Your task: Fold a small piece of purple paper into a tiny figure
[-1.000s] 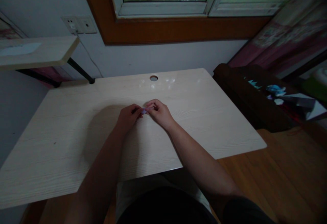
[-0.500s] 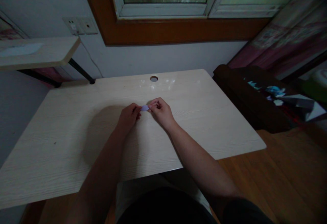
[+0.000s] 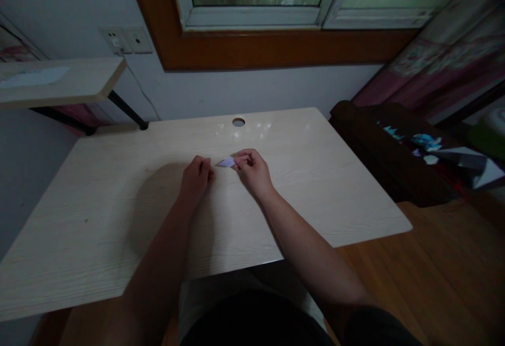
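Observation:
A small, pale purple piece of folded paper (image 3: pixel 226 162) comes to a point on its left side. My right hand (image 3: pixel 254 171) pinches its right end between thumb and fingers, just above the tabletop. Just left of the paper's tip is my left hand (image 3: pixel 196 176), apart from it, with its fingers curled together and the thumb against them. Nothing shows in the left fingers. Both hands are over the middle of the pale wood-grain desk (image 3: pixel 300 199).
A round cable hole (image 3: pixel 239 122) lies near the desk's back edge. A raised shelf (image 3: pixel 90 85) on black legs stands at the left. Beyond the right edge, a dark brown seat (image 3: pixel 355 135) bears crumpled paper pieces (image 3: pixel 426 142). A window (image 3: pixel 256 14) is behind.
My left hand has let go of the paper and moved slightly left. My right hand has shifted a little right with the paper, whose pointed end now shows.

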### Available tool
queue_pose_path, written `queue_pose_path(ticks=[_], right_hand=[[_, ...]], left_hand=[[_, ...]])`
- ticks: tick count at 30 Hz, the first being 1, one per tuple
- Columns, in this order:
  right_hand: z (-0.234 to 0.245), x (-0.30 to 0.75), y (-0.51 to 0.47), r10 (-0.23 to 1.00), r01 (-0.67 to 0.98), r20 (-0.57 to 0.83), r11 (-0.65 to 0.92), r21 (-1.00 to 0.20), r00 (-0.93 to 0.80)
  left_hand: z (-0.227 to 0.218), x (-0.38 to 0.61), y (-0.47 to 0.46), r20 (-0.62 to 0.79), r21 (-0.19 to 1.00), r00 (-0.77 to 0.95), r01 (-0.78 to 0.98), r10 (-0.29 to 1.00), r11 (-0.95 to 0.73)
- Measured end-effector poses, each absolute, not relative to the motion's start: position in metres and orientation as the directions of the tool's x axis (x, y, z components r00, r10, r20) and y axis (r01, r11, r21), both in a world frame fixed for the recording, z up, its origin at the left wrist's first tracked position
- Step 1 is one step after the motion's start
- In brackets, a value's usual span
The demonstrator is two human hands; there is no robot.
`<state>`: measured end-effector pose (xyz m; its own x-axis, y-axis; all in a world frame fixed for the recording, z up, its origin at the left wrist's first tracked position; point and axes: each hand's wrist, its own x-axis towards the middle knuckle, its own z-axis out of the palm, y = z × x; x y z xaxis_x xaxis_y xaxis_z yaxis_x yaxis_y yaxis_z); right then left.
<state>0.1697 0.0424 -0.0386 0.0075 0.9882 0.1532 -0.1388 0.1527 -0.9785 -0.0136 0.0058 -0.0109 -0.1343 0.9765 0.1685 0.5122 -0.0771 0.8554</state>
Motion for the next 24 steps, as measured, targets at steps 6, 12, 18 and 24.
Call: queue_pose_path(ticks=[6, 12, 18, 24], right_hand=[[-0.032, 0.170, 0.036, 0.957, 0.050, 0.288, 0.286, -0.957, 0.032], [-0.019, 0.171, 0.027, 0.820, 0.274, 0.562, 0.569, -0.775, -0.113], [-0.017, 0.170, 0.024, 0.690, 0.252, 0.657, 0.723, -0.643, -0.303], [-0.017, 0.169, 0.023, 0.690, 0.204, 0.657, 0.721, -0.662, -0.305]], left_hand=[[-0.010, -0.010, 0.000, 0.114, 0.917, -0.043, 0.388, 0.993, -0.089], [-0.012, -0.009, 0.001, 0.105, 0.951, 0.068, 0.283, 0.992, -0.121], [-0.010, -0.011, 0.004, 0.145, 0.970, 0.022, 0.196, 0.989, -0.146], [-0.009, -0.012, 0.005, 0.147, 0.971, -0.047, 0.199, 0.988, -0.135]])
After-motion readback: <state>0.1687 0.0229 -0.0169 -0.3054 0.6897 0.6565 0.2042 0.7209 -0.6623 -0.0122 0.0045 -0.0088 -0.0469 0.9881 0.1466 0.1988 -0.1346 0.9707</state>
